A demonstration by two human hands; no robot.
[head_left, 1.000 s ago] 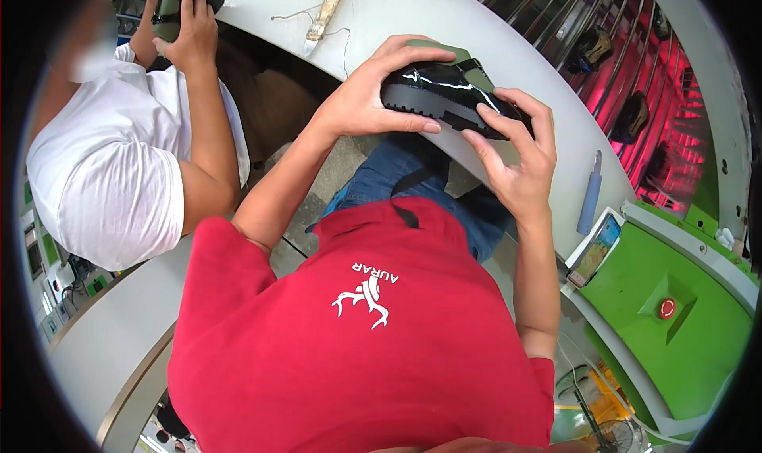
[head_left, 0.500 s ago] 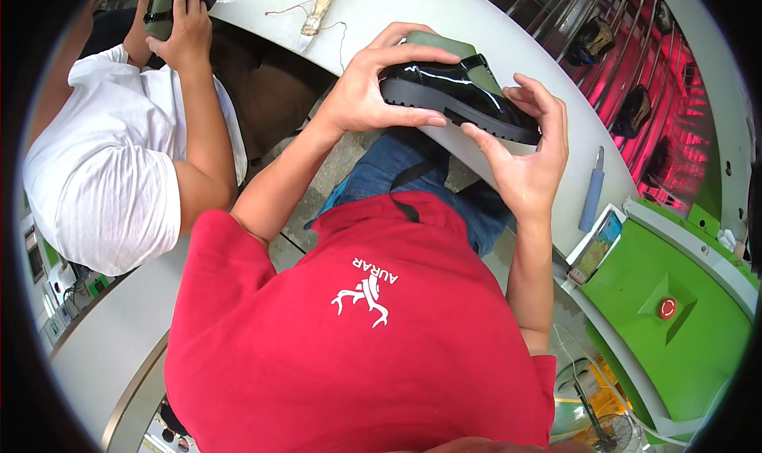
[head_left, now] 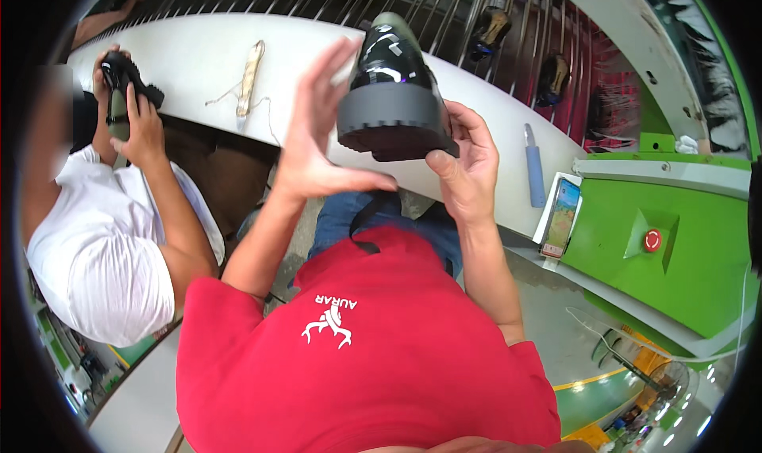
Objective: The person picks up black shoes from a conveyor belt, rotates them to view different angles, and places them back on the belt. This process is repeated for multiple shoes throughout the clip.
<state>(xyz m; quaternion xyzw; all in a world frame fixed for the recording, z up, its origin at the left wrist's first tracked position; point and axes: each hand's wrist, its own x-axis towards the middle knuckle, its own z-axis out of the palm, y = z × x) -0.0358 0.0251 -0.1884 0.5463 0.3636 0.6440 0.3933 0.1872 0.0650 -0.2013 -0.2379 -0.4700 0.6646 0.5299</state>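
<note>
A glossy black shoe (head_left: 390, 66) with a green upper part and a thick, notched dark sole (head_left: 393, 124) is held up above the white worktop, one end of the sole facing me. My right hand (head_left: 468, 163) grips it from the right, thumb at the sole's lower edge and fingers along the side. To the left of the shoe, my left hand (head_left: 313, 140) is spread open, slightly blurred, its thumb stretched out below the sole. Whether its fingertips touch the shoe I cannot tell.
On the white worktop (head_left: 194, 64) lie a tape-wrapped tool (head_left: 250, 80) and a blue-handled tool (head_left: 533, 167). A phone (head_left: 562, 215) rests by a green machine with a red button (head_left: 652, 239). Beyond, metal rollers carry shoes (head_left: 490, 32). At left, a co-worker in white (head_left: 111, 255) holds another shoe (head_left: 123, 84).
The shoe has turned from side-on to end-on. My left hand has opened from its grip, while the right hand has closed on the shoe's side. The view has swung round.
</note>
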